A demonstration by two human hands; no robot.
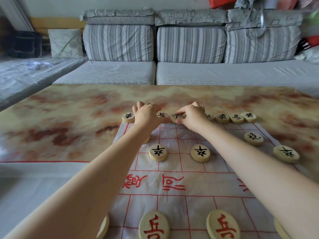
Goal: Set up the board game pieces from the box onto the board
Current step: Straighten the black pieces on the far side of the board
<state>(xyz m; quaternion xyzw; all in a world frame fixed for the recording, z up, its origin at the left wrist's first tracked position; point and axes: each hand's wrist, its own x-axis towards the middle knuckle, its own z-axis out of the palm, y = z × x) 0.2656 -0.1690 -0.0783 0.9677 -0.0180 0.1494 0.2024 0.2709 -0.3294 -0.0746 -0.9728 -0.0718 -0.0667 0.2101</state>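
Note:
A white cloth board (172,180) with red grid lines lies on the table. Round wooden pieces with black characters line its far edge (222,118), and more stand one and two rows nearer (158,152) (200,153). Red-lettered pieces (154,225) (223,225) sit along the near rows. My right hand (193,116) reaches to the far row and pinches a black-lettered piece (175,116) between thumb and fingers. My left hand (146,114) is curled over the far row beside it; whatever lies under its fingers is hidden. No box is in view.
The board lies on a marbled orange-and-cream table (69,121). A grey striped sofa (189,71) with back cushions runs right behind the table's far edge. A grey surface (34,183) borders the table at the near left.

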